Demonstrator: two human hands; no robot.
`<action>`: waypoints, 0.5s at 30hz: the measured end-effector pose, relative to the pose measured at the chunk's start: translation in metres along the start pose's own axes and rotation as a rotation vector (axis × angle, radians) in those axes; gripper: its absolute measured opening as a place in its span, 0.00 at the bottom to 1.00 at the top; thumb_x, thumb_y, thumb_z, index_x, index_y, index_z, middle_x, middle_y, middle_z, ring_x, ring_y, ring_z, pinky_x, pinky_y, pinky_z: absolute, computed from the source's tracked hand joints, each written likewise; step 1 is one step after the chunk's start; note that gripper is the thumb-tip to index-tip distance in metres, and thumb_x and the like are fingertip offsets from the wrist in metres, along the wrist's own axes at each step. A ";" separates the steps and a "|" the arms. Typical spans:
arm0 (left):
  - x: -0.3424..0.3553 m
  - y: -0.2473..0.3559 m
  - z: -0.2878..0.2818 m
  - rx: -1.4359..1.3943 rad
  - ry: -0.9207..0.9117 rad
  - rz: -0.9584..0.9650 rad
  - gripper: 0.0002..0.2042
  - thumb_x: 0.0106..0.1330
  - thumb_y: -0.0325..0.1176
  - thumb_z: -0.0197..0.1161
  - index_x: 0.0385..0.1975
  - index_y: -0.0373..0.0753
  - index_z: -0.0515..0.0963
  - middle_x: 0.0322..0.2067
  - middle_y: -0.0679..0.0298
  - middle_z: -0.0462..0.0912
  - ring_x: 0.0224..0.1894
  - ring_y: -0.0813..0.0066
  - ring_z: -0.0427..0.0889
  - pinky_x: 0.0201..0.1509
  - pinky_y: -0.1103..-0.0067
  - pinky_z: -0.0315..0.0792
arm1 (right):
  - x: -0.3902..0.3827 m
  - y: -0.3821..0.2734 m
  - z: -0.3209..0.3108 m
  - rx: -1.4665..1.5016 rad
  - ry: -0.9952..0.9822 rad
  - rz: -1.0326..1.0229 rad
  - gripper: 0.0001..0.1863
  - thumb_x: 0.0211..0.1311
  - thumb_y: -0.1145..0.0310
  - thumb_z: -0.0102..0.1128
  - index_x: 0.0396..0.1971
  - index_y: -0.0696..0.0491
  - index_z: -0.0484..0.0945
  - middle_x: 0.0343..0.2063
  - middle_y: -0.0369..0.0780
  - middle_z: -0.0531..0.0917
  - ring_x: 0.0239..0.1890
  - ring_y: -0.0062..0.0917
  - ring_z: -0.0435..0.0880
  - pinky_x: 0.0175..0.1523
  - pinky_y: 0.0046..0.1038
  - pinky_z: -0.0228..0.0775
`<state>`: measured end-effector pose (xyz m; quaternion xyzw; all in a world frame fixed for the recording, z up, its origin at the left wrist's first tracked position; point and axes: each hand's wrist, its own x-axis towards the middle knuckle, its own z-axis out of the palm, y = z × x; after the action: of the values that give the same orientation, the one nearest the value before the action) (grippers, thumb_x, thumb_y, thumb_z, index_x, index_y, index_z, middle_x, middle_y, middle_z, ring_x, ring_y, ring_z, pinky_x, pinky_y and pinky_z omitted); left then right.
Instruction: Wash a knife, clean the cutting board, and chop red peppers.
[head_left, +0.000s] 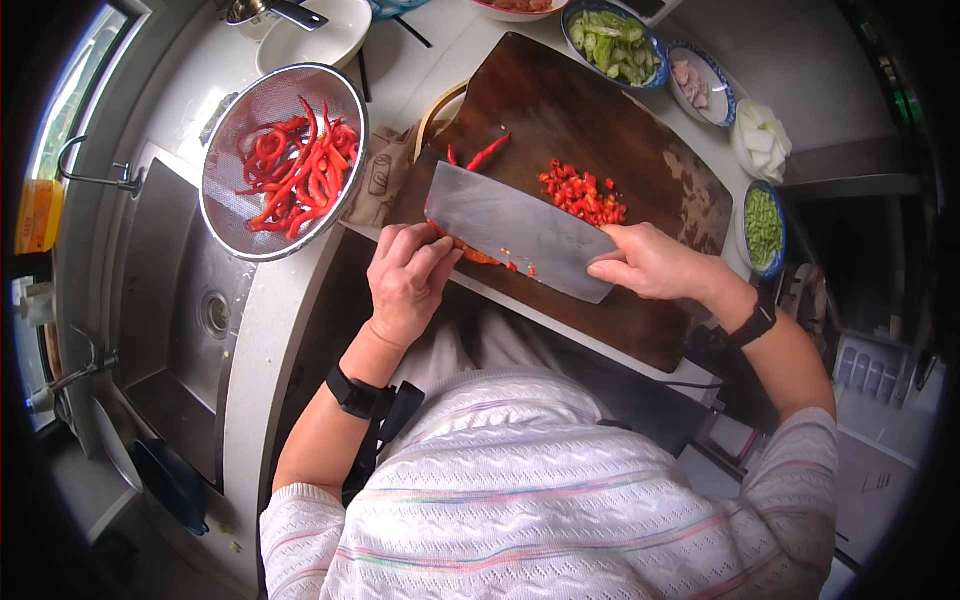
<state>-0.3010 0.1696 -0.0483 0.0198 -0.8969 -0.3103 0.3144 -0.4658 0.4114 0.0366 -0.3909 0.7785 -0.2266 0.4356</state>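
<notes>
My right hand (655,262) is wrapped round the near end of a wide-bladed cleaver (520,225), its blade slanting over the dark wooden cutting board (520,90). Bits of red cling to the blade's lower side. Bent fingers of my left hand (405,275) press a red chili (475,256) against the board beside the cleaver; the blade and fingers partly hide it. Beyond the blade lies a heap of chopped red chili (583,192). A whole red chili (490,152) rests further left on the board.
At left, a mesh colander (206,195) holds several red chilies (312,185) near a steel sink (165,300). Along the board's far right stand bowls of sliced green vegetable (615,48), pink meat pieces (690,84), white slices (762,140) and chopped green pieces (763,229).
</notes>
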 end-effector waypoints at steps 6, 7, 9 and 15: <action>0.000 -0.001 0.000 0.003 0.017 0.046 0.09 0.44 0.23 0.69 0.27 0.37 0.79 0.29 0.62 0.77 0.32 0.64 0.76 0.34 0.74 0.72 | 0.011 -0.002 0.027 0.045 0.145 -0.060 0.16 0.59 0.64 0.58 0.27 0.62 0.67 0.27 0.53 0.79 0.33 0.44 0.81 0.36 0.37 0.70; 0.000 -0.002 0.001 0.011 0.028 0.059 0.10 0.43 0.22 0.70 0.27 0.38 0.79 0.29 0.62 0.77 0.31 0.63 0.75 0.33 0.74 0.72 | 0.010 -0.004 0.035 0.061 0.180 -0.058 0.16 0.59 0.63 0.57 0.27 0.62 0.67 0.26 0.53 0.78 0.32 0.47 0.80 0.37 0.39 0.70; -0.001 0.000 0.000 0.019 0.014 0.050 0.09 0.44 0.23 0.69 0.26 0.37 0.79 0.28 0.63 0.77 0.32 0.64 0.76 0.33 0.74 0.72 | 0.004 -0.014 0.039 0.009 0.203 -0.006 0.16 0.60 0.63 0.55 0.27 0.61 0.67 0.27 0.54 0.78 0.33 0.48 0.79 0.37 0.41 0.69; 0.005 0.001 -0.001 0.036 -0.032 0.061 0.08 0.47 0.23 0.68 0.28 0.38 0.79 0.28 0.63 0.78 0.31 0.64 0.76 0.33 0.74 0.71 | -0.020 -0.025 0.037 -0.080 0.355 -0.030 0.15 0.60 0.63 0.55 0.26 0.60 0.66 0.22 0.54 0.77 0.29 0.49 0.78 0.31 0.42 0.67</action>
<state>-0.3048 0.1690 -0.0442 -0.0068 -0.9075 -0.2845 0.3090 -0.4180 0.4122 0.0449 -0.3731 0.8458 -0.2672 0.2721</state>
